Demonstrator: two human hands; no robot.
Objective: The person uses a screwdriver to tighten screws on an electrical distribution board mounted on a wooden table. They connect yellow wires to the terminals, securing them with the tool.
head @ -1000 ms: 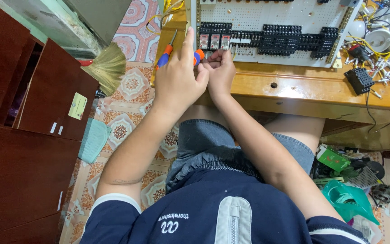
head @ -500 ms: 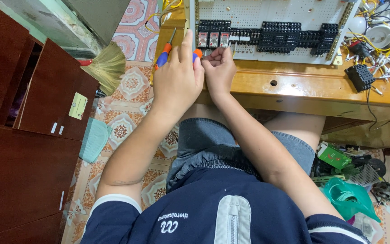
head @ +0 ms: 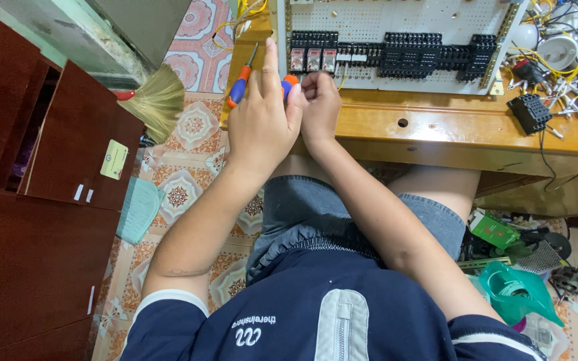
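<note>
Both my hands meet at the near edge of the wired panel on the counter.

My left hand [head: 262, 120] lies fingers-up with a blue-and-orange screwdriver [head: 241, 83] behind it at 10 o'clock; an orange tip [head: 290, 81] shows between the two hands, and I cannot tell whether the left hand grips it. My right hand [head: 319, 107] is curled closed, pinching something small just under the clear-cased relays [head: 313, 59] at 12 o'clock, though what it pinches is hidden. Compared with a second ago the hands have barely shifted, pressed together at the same spot on the white perforated panel [head: 396, 20], so I judge the fine work there continues. A broom [head: 158, 100] lies on the floor at 9 o'clock.
</note>
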